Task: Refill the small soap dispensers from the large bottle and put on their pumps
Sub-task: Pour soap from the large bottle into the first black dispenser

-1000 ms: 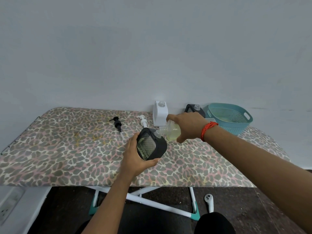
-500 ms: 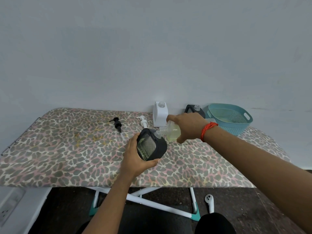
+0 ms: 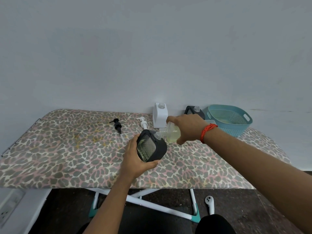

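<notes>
Black square soap dispenser with a clear diamond-patterned window (image 3: 151, 147) is tilting above the middle of the leopard-print ironing board (image 3: 67, 149), the left hand (image 3: 135, 157) curling its fingers round its near side. The right hand (image 3: 187, 127) is clamping a clear plastic bottle of yellowish liquid (image 3: 172, 132), tipping its mouth at the dispenser's open neck.

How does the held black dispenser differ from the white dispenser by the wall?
The black dispenser has a clear patterned window; the white dispenser is white. The black one is tilted in the left hand; the white one stands upright on the board. The bottle in the right hand meets the black one's neck; the white one is untouched. Both lack pumps.
</notes>
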